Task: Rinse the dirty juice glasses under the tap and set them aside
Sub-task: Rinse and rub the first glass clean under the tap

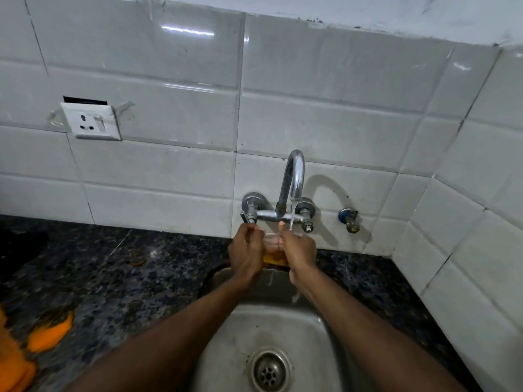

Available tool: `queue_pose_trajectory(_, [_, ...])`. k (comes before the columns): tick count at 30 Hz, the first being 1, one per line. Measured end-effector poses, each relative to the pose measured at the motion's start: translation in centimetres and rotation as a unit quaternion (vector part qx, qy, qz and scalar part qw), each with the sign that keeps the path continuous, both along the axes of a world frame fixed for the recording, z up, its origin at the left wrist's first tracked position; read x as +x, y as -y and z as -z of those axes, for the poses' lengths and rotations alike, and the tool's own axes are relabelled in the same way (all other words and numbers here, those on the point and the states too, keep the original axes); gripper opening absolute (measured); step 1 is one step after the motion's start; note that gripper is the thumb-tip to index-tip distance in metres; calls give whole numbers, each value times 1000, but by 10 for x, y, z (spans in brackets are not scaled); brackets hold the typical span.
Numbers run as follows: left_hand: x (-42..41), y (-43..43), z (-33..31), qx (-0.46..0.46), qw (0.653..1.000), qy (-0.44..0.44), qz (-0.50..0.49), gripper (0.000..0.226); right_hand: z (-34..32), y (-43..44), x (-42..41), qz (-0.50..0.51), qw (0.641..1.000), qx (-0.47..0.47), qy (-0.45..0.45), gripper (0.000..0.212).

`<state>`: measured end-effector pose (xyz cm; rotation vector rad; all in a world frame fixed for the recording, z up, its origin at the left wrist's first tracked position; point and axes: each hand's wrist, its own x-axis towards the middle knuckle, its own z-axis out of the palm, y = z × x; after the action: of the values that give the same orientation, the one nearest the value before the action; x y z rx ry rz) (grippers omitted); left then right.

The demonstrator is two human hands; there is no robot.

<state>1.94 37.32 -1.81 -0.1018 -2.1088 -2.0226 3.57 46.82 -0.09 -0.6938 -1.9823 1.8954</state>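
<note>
Rinsing a juice glass under the running tap

Holding the juice glass (272, 246) between both hands, the person is keeping it at the centre of the frame, over the back edge of the sink (271, 329) and just below the spout of the tap (293, 176). The left hand (245, 251) is wrapping the glass's left side with its fingers curled closed around it; the right hand (298, 250) is gripping the right side, thumb raised, fingers closed on the glass. A thin stream of water (292, 219) is falling beside the right thumb and running off the wrist into the basin. Yellow-orange juice residue seems to be sitting low in the glass, though the hands are hiding most of it.

To do this step well, the rim should probably be shifting right, under the stream, so water is filling the glass rather than wetting the hand. Tilting and turning it would be loosening the residue, and a firm two-handed grip is guarding against a wet slip onto steel. An orange cloth-like thing (48, 331), blurred, is lying on the dark counter (135, 267) at lower left.

No brand, label or readable writing is showing anywhere; the wall socket (91, 121) at upper left is bearing no legible mark.
</note>
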Motion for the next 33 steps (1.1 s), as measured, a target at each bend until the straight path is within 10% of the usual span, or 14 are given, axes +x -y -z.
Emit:
queue_pose_trajectory(3, [-11,2,-3,-98,995,-7,4,31,2,3,-5,38,995,90,-17,41])
queue_pose_trajectory(8, [-19,4,-16,-16,962,272,36,32,14,5,-1,24,926,367,-87,61])
queue_pose_trajectory(13, [-4,11,-5,-17,999,-11,24,22,0,9,0,28,995,82,-49,31])
queue_pose_trajectory(19, [-15,10,-14,1,958,277,67,30,11,16,5,36,944,314,-95,47])
queue_pose_trajectory(24, [-1,14,0,2,998,-60,-9,19,-3,16,0,60,984,152,-67,40])
queue_pose_trajectory(30, [-23,13,-15,-26,978,203,35,32,4,18,8,28,958,263,-113,49])
queue_pose_trajectory(33, [-10,11,-10,-12,1000,-18,-19,22,-7,14,5,52,972,200,-117,43])
